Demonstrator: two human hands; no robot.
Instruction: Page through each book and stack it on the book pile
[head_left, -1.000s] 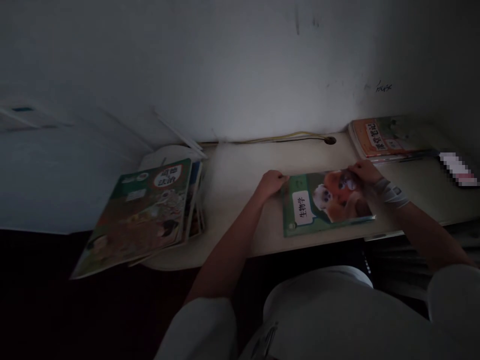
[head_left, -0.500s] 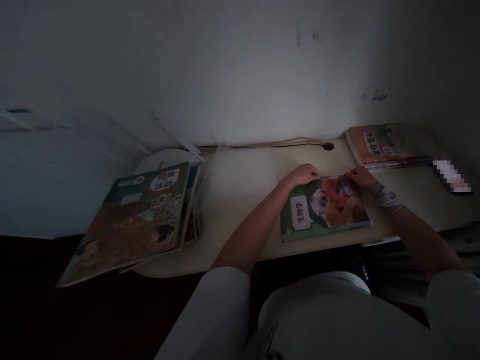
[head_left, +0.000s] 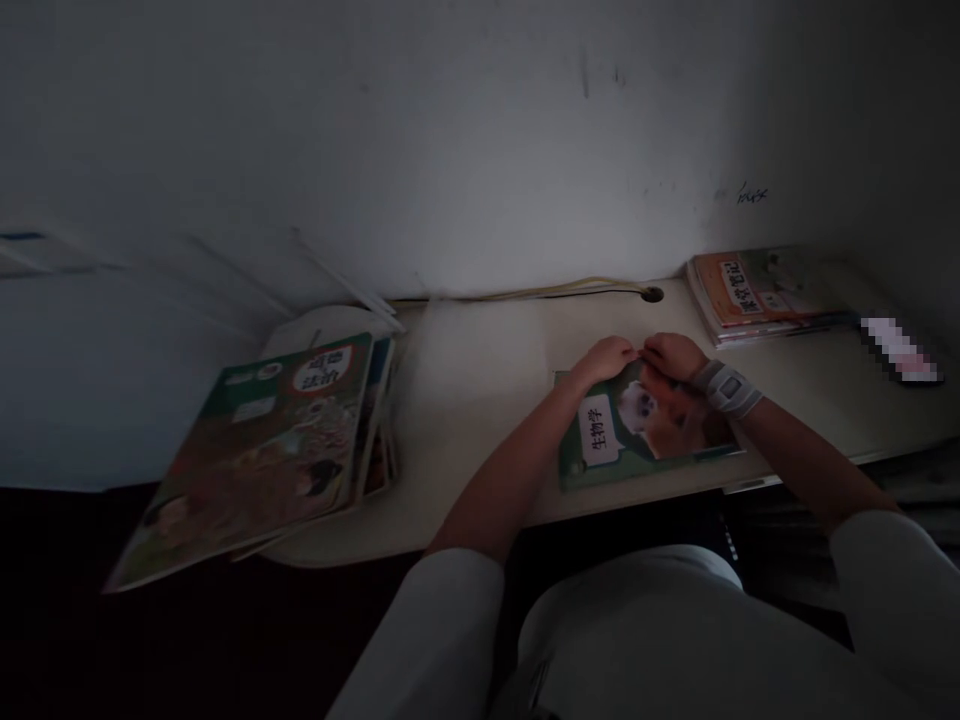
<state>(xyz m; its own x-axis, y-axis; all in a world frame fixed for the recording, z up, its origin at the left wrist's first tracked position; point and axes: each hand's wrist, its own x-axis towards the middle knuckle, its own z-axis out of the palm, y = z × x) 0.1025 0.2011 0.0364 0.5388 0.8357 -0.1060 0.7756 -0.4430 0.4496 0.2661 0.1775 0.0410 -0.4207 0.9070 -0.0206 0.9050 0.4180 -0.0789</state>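
A green biology textbook (head_left: 652, 415) with a picture of monkeys lies on the desk in front of me, its title label to the left. My left hand (head_left: 611, 355) is closed at the book's far edge, fingers pinched together. Close beside it, nearly touching, my right hand (head_left: 673, 357) is curled closed over the same edge. A pale band (head_left: 733, 390) goes round my right wrist. The fingertips of both hands are partly hidden, and the book's right part is covered by my right wrist.
A stack of textbooks (head_left: 262, 455) overhangs the desk's left end. At the back right lies a pile of orange-covered books (head_left: 742, 295), with a phone (head_left: 900, 350) beside it. Yellow cable (head_left: 540, 290) runs along the wall to a hole (head_left: 652, 294) in the desk (head_left: 480, 450).
My right hand has moved left along the book's far edge, up to my left hand. My left hand stays at nearly the same place. The view has shifted slightly.
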